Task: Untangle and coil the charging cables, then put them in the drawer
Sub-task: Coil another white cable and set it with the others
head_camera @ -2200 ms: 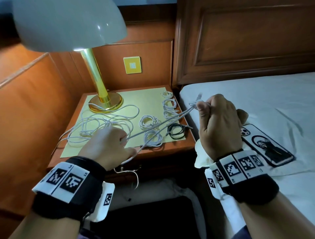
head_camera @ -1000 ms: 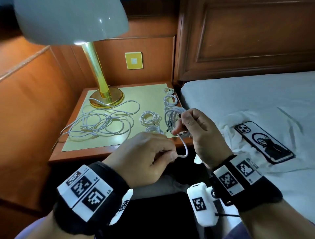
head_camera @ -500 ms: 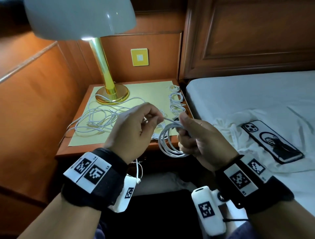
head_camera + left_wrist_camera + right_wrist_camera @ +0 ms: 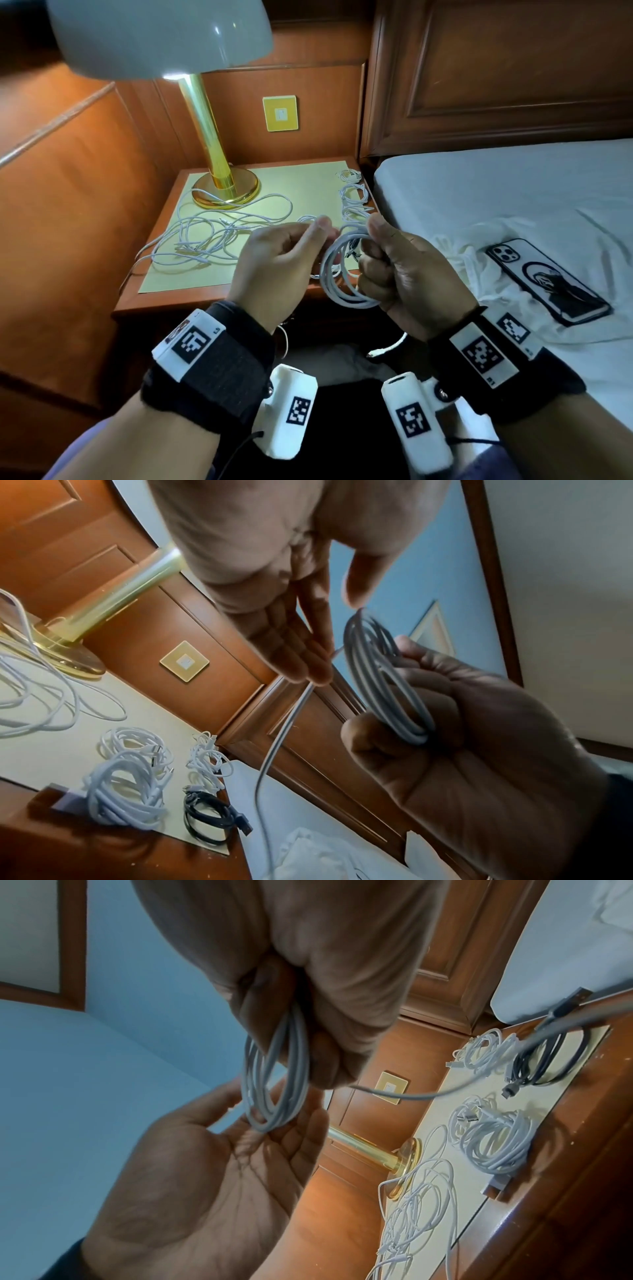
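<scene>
**Entry: white cable coil held between both hands, near edge of nightstand**

Right hand (image 4: 407, 270): raised in front of the nightstand (image 4: 164, 301), fingers clenched round one side of the white cable coil (image 4: 337, 274), thumb up.

Left hand (image 4: 277, 260): level with it, just left. The head view suggests a pinch; the right wrist view shows fingers (image 4: 301, 1139) nearly straight, palm open, tips touching the coil's far loops. The cable's loose tail (image 4: 274, 750) passes its fingertips and hangs down.

Wrist views only: finished white coils (image 4: 126, 785) and one black coil (image 4: 209, 815) at the nightstand's right side, hidden by the hands from the head.

Head view only: tangled white cables (image 4: 212, 240) left of centre, by the lamp (image 4: 219, 185); phone (image 4: 548, 281) on the bed (image 4: 496, 192).
</scene>
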A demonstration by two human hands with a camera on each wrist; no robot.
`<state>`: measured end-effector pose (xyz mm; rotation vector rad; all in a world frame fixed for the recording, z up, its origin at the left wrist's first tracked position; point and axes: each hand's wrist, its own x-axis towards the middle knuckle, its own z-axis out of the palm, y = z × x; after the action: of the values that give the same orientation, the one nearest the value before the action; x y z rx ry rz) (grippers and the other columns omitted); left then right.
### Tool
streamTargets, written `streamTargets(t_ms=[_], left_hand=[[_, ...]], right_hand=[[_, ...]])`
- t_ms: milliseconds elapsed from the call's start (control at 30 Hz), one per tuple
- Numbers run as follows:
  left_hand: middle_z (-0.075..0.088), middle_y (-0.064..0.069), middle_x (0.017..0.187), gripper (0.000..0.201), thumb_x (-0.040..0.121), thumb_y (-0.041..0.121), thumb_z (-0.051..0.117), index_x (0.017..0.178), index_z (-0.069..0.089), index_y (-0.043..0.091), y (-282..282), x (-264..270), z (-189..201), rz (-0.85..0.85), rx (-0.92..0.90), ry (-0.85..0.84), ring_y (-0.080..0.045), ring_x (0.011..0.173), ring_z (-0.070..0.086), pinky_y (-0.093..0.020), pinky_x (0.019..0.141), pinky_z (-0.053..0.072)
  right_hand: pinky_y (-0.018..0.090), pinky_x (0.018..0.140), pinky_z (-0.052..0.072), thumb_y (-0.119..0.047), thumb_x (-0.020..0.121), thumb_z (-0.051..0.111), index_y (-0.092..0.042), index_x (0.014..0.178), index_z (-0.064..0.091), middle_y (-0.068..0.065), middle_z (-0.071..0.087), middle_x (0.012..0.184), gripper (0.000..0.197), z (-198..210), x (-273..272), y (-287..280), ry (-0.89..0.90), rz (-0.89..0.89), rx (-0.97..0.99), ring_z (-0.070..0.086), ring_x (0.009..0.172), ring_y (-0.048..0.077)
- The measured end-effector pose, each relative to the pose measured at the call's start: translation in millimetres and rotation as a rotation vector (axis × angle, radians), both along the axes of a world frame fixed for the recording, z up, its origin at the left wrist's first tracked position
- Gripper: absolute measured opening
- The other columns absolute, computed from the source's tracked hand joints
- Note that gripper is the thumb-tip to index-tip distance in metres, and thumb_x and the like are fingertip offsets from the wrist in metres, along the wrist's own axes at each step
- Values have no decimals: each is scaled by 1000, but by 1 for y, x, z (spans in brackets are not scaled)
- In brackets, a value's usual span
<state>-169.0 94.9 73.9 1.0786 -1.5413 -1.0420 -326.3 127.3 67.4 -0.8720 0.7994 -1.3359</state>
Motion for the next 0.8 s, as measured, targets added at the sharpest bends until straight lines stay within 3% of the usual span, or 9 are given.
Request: streamTargets(t_ms=[67,133,233,300,367,433,633,733,800], left_hand=[[74,-19,83,27,95,30,65,83,80,11,0,0,2,-90,135,144,-29,76,68,-53,83,55],[71,-24,85,26,83,36,71,86,79,11,0,1,1,-148,95,89,-27,77,64,-55,82,54],[75,-3,77,17,80,34,75,85,79,18,3,-2,-3,-164,9,-89,-21,72,70,-50,79,58],[76,0,76,9,83,28,78,85,79,19,3,-5,-6,-132,-1,-120,-23,73,73,-50,77,61],[76,1,73,3,86,19,78,84,79,19,2,-7,-6,-92,-9,-116,-17,69,72,-47,74,62],[74,0,70,7,87,16,76,81,79,18,1,-9,-7,-61,-6,-112,-12,64,68,-44,72,60],[65,-3,72,14,85,16,66,85,70,3,2,-15,-5,-201,220,144,-14,69,61,-27,69,49],[63,-14,88,33,75,17,61,98,66,-6,1,-18,-3,-253,418,314,-25,86,56,-38,88,40],[58,-16,88,30,73,19,59,94,66,-1,2,-21,1,-291,448,303,-28,88,49,-43,87,34]], right_hand=[[18,40,16,-40,88,51,-19,69,33,-3,14,59,34,-1,-1,-1,5,-33,-13,10,46,8],[22,42,13,-41,91,50,-20,66,36,-3,14,57,36,-2,-3,-3,21,-68,-28,7,48,11],[21,41,16,-38,101,45,-26,54,45,-3,17,56,48,-5,-4,-6,63,-113,-30,10,46,10],[25,43,14,-37,104,42,-26,51,45,-5,19,54,54,-7,-3,-6,98,-122,-35,12,45,9],[31,48,10,-38,104,41,-26,52,42,-6,20,52,54,-8,-1,-6,132,-131,-52,11,46,11],[28,47,12,-39,106,40,-26,53,41,-5,20,53,54,-10,-1,-7,174,-150,-74,11,46,12],[34,48,20,-51,98,41,-22,56,34,6,27,54,52,-16,-3,-14,376,-252,-150,22,47,18],[42,48,24,-52,98,40,-17,58,32,11,29,56,54,-15,-5,-18,479,-287,-187,25,49,23],[42,49,27,-53,98,40,-18,58,34,5,31,53,54,-14,-8,-20,555,-320,-208,27,48,21]])
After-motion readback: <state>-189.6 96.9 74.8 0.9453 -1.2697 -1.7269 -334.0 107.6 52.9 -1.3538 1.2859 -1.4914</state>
